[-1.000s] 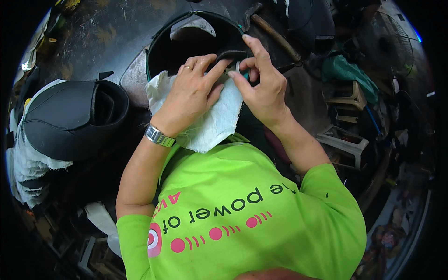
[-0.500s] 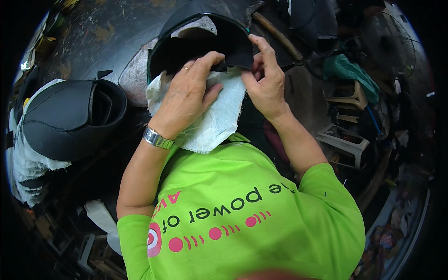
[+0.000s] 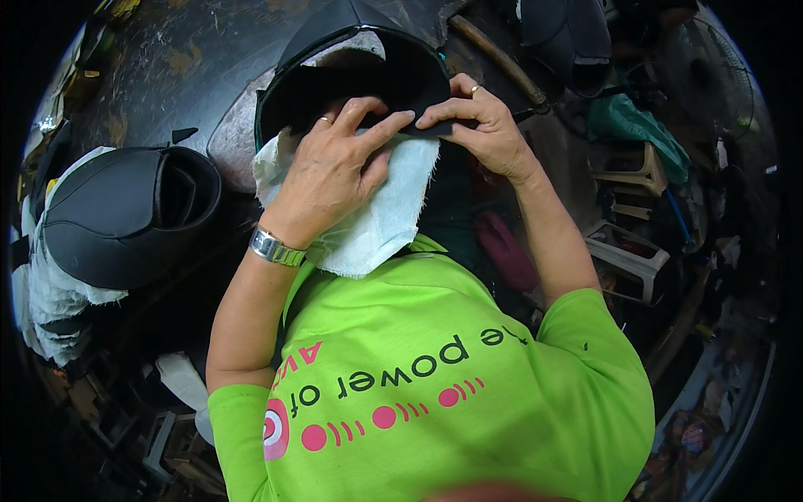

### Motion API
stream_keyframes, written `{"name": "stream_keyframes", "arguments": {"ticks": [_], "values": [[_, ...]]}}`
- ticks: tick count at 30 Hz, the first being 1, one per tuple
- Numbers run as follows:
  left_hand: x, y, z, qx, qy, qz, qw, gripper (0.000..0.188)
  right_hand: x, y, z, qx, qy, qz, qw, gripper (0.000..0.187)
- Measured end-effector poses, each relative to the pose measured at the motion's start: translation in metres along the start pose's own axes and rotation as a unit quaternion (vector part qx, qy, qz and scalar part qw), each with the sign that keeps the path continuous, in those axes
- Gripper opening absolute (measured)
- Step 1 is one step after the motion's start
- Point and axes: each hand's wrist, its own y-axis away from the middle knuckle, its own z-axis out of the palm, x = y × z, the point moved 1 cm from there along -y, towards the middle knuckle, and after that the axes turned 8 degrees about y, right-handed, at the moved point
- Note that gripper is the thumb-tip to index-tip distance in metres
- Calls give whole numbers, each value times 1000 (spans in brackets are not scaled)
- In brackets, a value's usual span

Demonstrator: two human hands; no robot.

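Observation:
A hollow black moulded cover (image 3: 355,18) with a wide, dark opening sits in front of me. Its near rim is turned my way, and white frayed-edged cloth (image 3: 368,230) hangs from it. My left hand (image 3: 330,159) is hooked over this rim, some fingertips hidden inside, its index finger stretched along the edge and its thumb over the cloth. At the right part of the rim my right hand (image 3: 481,125) pinches the black edge between thumb and fingers. The two index fingertips almost meet there. A grey speckled piece (image 3: 230,134) lies left of the cover.
A similar black moulded cover (image 3: 109,222) rests at the left on bundled white cloth (image 3: 54,322). A wooden-handled hammer (image 3: 498,58) lies beyond my right hand. Off to the right are another black cover (image 3: 565,38), a green bag (image 3: 640,130), a fan (image 3: 703,75) and plastic stools (image 3: 627,259).
My right hand has closed from a looser hold at the side of the opening to a pinch on the near rim. My left index finger has straightened toward it. The cover has shifted slightly left.

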Motion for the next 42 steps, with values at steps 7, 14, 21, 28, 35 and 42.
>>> {"name": "stream_keyframes", "arguments": {"ticks": [7, 14, 21, 28, 35, 42], "values": [[-2, 3, 3, 3, -15, 22, 1000, 50, -10, 11, -16, -31, 39, -57, 997, 17], [8, 2, 0, 29, -5, 55, 998, 47, -31, 7, 20, 137, -66, 141, 978, 85], [21, 14, -51, 99, -193, 8, 976, 24, -64, -50, -18, 100, 448, 28, 888, 89], [7, 26, -42, 92, -95, -12, 991, 22, -98, -26, 54, 44, 211, -123, 969, 82], [0, 33, -31, 94, -41, -66, 993, 27, -57, -6, 60, 65, 190, -209, 957, 85], [4, 32, -26, 113, 7, -57, 992, 28, -55, -8, 73, 124, 129, -120, 976, 71]]}}
